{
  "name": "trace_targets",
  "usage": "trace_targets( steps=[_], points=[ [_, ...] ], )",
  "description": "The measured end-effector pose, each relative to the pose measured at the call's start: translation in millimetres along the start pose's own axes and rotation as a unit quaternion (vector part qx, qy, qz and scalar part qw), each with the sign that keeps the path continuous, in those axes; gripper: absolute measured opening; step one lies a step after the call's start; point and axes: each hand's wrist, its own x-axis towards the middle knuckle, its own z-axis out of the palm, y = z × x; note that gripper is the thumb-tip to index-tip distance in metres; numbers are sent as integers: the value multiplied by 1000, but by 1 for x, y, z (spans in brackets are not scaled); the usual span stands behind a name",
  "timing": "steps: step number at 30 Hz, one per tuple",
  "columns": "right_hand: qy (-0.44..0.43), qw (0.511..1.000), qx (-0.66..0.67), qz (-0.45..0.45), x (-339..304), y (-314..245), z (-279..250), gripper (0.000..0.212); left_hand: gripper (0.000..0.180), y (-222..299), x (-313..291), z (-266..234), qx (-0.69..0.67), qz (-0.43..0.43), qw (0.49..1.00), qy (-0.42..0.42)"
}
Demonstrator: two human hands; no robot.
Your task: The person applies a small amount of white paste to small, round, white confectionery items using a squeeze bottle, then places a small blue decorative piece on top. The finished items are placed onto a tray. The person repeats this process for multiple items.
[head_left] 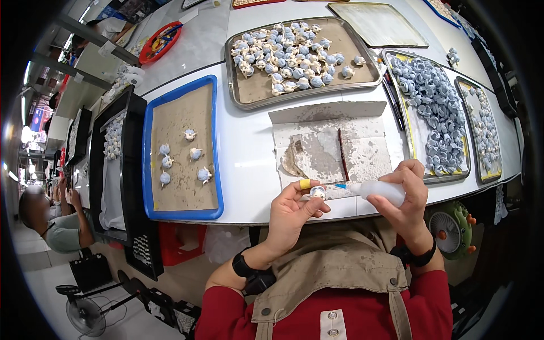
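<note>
Between the thumb and fingers of my left hand (288, 218) is a small white-and-grey figurine (318, 192); a yellow band wraps one finger. My right hand (412, 195) grips a translucent white squeeze bottle (381, 192), tipped sideways. Its thin blue nozzle (340, 186) points at the figurine, with a small gap between them. Just beyond both hands lies a stained cardboard sheet (371, 153) with a folded-up far edge. A thin dark reddish stick (343, 156) rests on it.
At left, a blue-rimmed tray (148, 164) holds several similar figurines. A metal tray (235, 93) crowded with figurines stands at the back. To the right, another tray (466, 170) is heaped with grey-blue shell-like parts. A green fan (450, 231) is below the table; another person (62, 226) sits far left.
</note>
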Motion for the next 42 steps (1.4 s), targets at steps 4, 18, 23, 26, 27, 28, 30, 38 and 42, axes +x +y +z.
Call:
trace_targets(
  steps=[4,18,23,26,27,28,30,38,42],
  points=[
    [26,995,-22,94,2,19,18,27,30,2,6,-5,-78,-44,996,-12],
    [93,941,-315,78,27,116,-37,8,31,8,16,2,-124,-101,973,-165],
    [64,909,-409,48,51,148,-41,8,30,9,14,11,-103,-84,975,-181],
    [46,905,-416,72,54,159,-44,4,30,9,12,15,-109,-85,975,-173],
    [45,906,-412,83,55,159,-43,3,30,8,12,17,-100,-81,979,-161],
    [67,908,-407,69,53,156,-46,4,31,7,13,19,-91,-77,981,-150],
    [100,955,-261,95,46,156,-49,3,32,5,15,21,-75,-73,986,-130],
    [-54,699,609,370,-10,66,-18,11,48,1,25,41,-38,-11,993,-112],
    [-163,573,693,405,-21,23,13,12,49,2,21,45,-41,26,990,-133]
  ],
)
